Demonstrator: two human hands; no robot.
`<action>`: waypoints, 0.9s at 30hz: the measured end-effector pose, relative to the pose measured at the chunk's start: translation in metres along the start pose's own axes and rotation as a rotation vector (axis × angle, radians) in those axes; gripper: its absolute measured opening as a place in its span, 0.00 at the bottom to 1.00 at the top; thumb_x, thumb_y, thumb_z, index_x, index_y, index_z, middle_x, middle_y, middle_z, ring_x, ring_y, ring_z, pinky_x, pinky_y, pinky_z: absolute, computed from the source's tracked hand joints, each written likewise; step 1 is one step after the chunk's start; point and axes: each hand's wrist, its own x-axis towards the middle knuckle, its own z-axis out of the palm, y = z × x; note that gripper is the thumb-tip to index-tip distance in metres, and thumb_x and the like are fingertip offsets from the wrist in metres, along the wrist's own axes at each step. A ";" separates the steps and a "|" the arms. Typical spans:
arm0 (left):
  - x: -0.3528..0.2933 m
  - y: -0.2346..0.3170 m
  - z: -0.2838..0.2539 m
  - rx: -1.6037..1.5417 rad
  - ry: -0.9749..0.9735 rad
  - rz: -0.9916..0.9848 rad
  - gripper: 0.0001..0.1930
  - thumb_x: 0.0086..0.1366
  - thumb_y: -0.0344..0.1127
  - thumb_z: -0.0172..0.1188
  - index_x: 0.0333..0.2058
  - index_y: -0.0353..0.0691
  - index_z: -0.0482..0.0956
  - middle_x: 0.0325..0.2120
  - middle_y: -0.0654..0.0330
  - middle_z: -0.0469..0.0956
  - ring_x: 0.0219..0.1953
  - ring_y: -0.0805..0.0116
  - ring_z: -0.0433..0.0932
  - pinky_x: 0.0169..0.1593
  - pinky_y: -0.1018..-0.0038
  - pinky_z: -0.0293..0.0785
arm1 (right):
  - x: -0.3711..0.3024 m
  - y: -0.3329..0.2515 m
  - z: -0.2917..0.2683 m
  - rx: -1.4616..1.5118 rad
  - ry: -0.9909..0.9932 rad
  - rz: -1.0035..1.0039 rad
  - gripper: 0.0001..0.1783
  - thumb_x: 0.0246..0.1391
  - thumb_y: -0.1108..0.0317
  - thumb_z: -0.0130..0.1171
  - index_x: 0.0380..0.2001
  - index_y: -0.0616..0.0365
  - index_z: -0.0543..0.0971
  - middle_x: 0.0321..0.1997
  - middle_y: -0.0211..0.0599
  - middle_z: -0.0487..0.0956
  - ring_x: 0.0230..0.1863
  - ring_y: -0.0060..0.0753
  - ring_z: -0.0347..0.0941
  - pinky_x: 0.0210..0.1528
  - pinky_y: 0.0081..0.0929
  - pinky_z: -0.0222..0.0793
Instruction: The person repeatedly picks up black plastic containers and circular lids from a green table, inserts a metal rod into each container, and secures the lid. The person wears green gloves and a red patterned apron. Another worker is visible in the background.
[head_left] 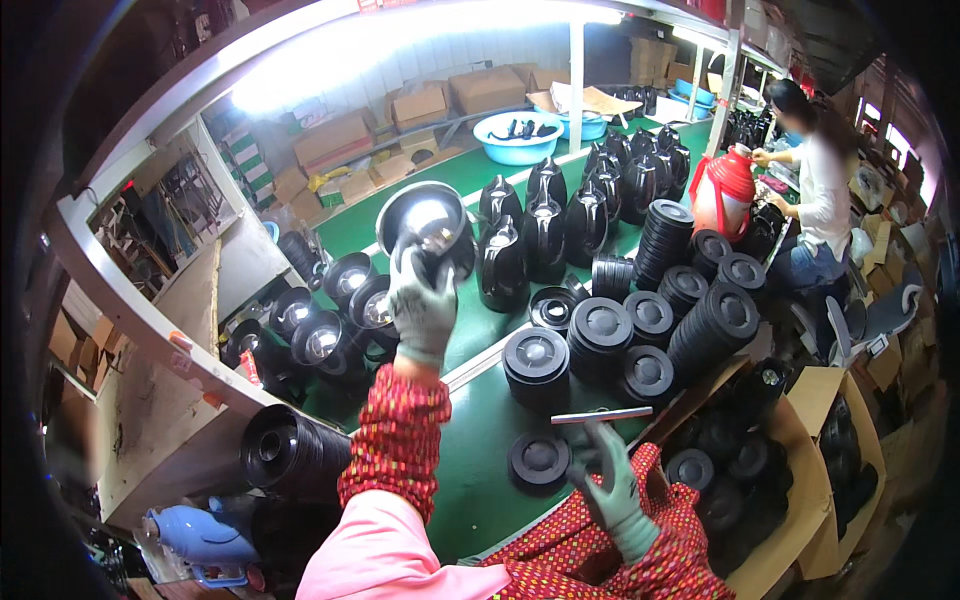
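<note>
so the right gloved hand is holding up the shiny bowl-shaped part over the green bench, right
Wrong hand: the left gloved hand is holding up the shiny bowl-shaped part over the green bench, as the head view shows.

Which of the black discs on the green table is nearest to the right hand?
The black disc near the front edge of the green table, left of the right hand: it lies apart, while the other discs are grouped farther back.
</note>
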 end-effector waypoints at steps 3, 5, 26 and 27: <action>-0.030 0.070 -0.058 -0.192 -0.175 0.065 0.16 0.56 0.24 0.71 0.43 0.32 0.81 0.57 0.38 0.79 0.52 0.39 0.83 0.53 0.56 0.81 | 0.049 -0.040 -0.024 0.086 0.062 -0.115 0.50 0.58 0.55 0.74 0.76 0.65 0.61 0.77 0.58 0.64 0.79 0.56 0.58 0.79 0.44 0.54; -0.054 0.098 -0.091 -0.281 -0.318 0.110 0.16 0.54 0.23 0.72 0.42 0.33 0.81 0.56 0.39 0.80 0.51 0.39 0.85 0.52 0.56 0.82 | 0.070 -0.075 -0.032 0.204 0.070 -0.078 0.49 0.62 0.51 0.71 0.76 0.65 0.61 0.76 0.63 0.64 0.79 0.57 0.58 0.78 0.43 0.53; -0.256 0.043 -0.105 -1.899 -1.203 -1.194 0.34 0.69 0.41 0.68 0.70 0.38 0.67 0.64 0.53 0.75 0.61 0.60 0.78 0.66 0.62 0.75 | 0.028 -0.059 -0.058 0.733 -0.396 0.553 0.23 0.68 0.56 0.61 0.54 0.65 0.79 0.49 0.41 0.85 0.44 0.30 0.84 0.45 0.27 0.82; -0.254 0.039 -0.107 -1.851 -1.177 -1.187 0.34 0.69 0.40 0.69 0.70 0.38 0.67 0.63 0.53 0.75 0.61 0.60 0.78 0.66 0.62 0.75 | 0.042 -0.063 -0.046 0.770 -0.437 0.560 0.25 0.65 0.56 0.65 0.56 0.65 0.79 0.51 0.40 0.85 0.46 0.29 0.83 0.47 0.27 0.81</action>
